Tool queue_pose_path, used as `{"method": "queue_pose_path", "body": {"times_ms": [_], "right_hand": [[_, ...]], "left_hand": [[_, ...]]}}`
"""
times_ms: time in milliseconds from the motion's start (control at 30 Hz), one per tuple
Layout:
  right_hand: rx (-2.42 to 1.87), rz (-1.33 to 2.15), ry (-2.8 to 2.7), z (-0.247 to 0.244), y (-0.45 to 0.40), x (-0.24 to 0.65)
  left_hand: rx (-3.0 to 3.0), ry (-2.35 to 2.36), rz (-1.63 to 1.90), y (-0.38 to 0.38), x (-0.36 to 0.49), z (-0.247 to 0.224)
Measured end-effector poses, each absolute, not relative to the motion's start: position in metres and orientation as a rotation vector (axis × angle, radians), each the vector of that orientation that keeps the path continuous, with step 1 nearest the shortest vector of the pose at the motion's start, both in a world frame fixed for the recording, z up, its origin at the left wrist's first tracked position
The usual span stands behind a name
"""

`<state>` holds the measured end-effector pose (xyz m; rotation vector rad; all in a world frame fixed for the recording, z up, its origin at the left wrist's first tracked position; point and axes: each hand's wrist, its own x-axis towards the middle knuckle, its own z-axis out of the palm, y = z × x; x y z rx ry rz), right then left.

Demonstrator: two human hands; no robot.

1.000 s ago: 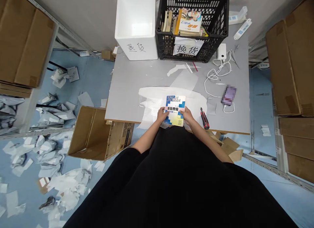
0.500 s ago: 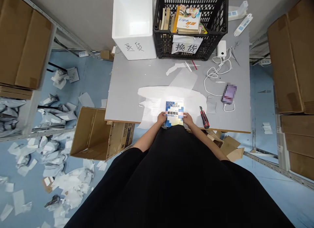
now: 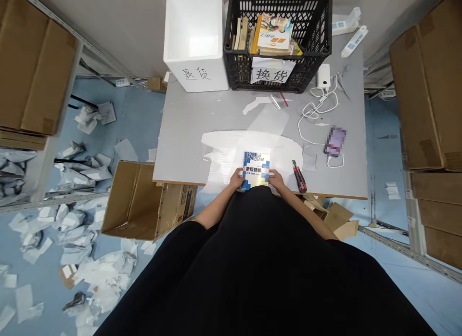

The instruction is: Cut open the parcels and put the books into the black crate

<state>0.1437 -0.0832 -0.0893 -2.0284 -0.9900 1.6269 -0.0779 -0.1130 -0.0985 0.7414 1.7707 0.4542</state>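
Note:
A blue, white and yellow book (image 3: pixel 256 170) is held between my two hands at the table's front edge, cover up. My left hand (image 3: pixel 237 178) grips its left side, fingers closed on the edge. On the opposite side, my right hand (image 3: pixel 276 179) pinches the right edge. White wrapping sheet (image 3: pixel 224 153) lies spread on the table beneath and behind the book. To the right of my right hand rests a red and black utility knife (image 3: pixel 299 177). The book's lower edge is hidden by my black clothing.
A white bin (image 3: pixel 197 78) and a black crate (image 3: pixel 306 76) with several books stand at the table's back. A purple phone (image 3: pixel 335 141) on a white cable lies right. An open cardboard box (image 3: pixel 126 201) sits left, near scattered packaging (image 3: pixel 77 225) on the floor.
The camera view has shifted slightly, so the whole scene sits a little lower. Both hands still hold the book; its cover now catches more glare, suggesting a slight tilt.

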Motion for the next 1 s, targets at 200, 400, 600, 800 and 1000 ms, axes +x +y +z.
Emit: {"method": "queue_pose_path", "body": {"times_ms": [200, 400, 600, 800, 1000], "right_hand": [[-1.86, 1.721, -0.819, -0.09, -0.082, 0.144], [-1.736, 1.607, -0.902, -0.064, -0.047, 0.14], [-1.622, 1.493, -1.014, -0.021, 0.039, 0.136], [-1.472, 1.336, -1.019, 0.012, 0.15, 0.135], [-1.283, 1.111, -1.258, 0.033, 0.282, 0.138]], "left_hand": [[0.684, 1.691, 0.557, -0.111, -0.077, -0.088], [0.702, 1.606, 0.755, -0.073, -0.08, -0.063], [0.806, 1.531, 0.937, 0.016, -0.082, -0.022], [0.983, 1.5, 1.085, 0.129, -0.085, 0.016], [1.205, 1.302, 1.284, 0.264, -0.092, 0.034]]}}
